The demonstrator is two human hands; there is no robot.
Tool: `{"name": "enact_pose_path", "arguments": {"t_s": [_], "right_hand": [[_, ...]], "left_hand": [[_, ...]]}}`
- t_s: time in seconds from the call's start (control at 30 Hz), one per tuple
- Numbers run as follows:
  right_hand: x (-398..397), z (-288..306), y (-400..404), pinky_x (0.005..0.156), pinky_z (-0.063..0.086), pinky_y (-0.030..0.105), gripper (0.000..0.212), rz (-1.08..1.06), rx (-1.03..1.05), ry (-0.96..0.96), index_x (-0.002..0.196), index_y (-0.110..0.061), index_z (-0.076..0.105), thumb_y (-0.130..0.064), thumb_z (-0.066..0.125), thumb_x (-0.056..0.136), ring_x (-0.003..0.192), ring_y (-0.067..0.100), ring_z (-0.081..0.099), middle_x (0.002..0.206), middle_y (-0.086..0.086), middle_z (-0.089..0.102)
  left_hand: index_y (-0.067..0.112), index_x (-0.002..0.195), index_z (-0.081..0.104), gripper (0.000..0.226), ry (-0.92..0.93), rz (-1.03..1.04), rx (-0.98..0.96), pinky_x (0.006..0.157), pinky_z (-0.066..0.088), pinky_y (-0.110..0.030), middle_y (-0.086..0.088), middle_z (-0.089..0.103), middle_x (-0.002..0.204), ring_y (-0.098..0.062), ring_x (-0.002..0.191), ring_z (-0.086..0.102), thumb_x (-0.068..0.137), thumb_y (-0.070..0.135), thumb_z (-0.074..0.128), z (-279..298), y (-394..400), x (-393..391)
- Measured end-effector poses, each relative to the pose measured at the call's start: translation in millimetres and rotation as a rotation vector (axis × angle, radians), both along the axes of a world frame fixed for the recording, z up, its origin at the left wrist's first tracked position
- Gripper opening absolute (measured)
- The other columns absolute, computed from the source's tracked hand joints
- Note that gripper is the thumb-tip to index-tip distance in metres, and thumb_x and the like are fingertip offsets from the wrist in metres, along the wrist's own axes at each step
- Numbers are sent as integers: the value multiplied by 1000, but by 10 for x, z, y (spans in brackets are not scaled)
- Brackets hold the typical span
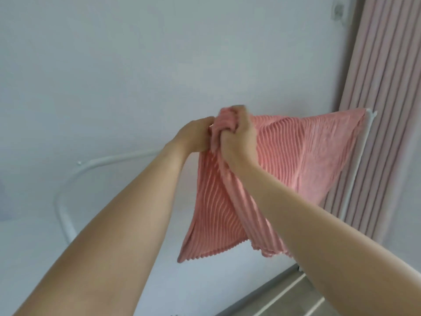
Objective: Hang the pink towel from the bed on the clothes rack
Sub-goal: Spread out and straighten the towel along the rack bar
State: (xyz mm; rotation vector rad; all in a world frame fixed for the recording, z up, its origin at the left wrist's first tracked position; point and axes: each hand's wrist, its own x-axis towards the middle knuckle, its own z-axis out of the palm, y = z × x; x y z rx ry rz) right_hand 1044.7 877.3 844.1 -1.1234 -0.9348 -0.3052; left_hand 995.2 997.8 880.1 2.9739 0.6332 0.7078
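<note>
The pink ribbed towel [293, 156] is draped over the top bar of the white clothes rack [107, 161], stretched from the rack's right corner to the middle. Its lower edge hangs down below my arms. My left hand [193, 135] and my right hand [237, 135] are side by side at the bar, both clenched on a bunched part of the towel. The bar under the towel is hidden.
The rack's left end curves down into a white upright [65, 215], and a right upright [357, 169] runs down beside a pink pleated curtain [387, 87]. A white wall is behind. Grey floor [284, 297] shows at the bottom.
</note>
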Motion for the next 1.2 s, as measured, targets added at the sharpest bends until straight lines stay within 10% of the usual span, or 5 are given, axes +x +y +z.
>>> {"name": "enact_pose_path", "arguments": {"t_s": [0.43, 0.63, 0.8, 1.0, 1.2], "right_hand": [[-49, -709, -186, 45, 32, 23, 21, -290, -613, 111, 71, -21, 52, -17, 47, 91, 57, 15, 55, 64, -5, 57], [-386, -398, 163, 45, 27, 25, 16, -476, -537, 52, 78, -18, 53, -23, 48, 93, 56, 7, 48, 67, -8, 54], [-921, -253, 634, 46, 23, 20, 15, -534, -360, 30, 80, -20, 47, -16, 47, 95, 55, 0, 43, 67, -12, 49], [-1416, -144, 874, 43, 34, 17, 19, -553, -103, 187, 91, -22, 53, -12, 37, 95, 52, -2, 55, 65, -14, 58], [-1839, -122, 1000, 65, 46, 28, 17, -566, -134, -264, 95, -20, 57, -15, 41, 90, 78, 10, 62, 88, -10, 69]], "left_hand": [[15, 112, 73, 26, 85, -47, -81, 96, 49, -38, -5, 71, 117, -26, 109, 62, 95, 17, 52, 158, -101, -512], [14, 85, 65, 29, 275, 84, 39, 75, 53, -41, -7, 70, 89, -26, 79, 68, 98, 29, 45, 371, 300, -1233], [17, 108, 64, 33, 200, 28, -368, 68, 64, -43, -10, 76, 86, -25, 66, 76, 99, 36, 39, 241, 537, -1691], [11, 75, 59, 24, -67, 114, -95, 60, 56, -31, -6, 67, 75, -25, 59, 69, 90, 30, 55, 114, 618, -1656], [9, 87, 60, 14, -461, -67, -1005, 84, 60, -45, -14, 70, 112, -32, 102, 69, 94, 10, 47, 152, 748, -1619]]}}
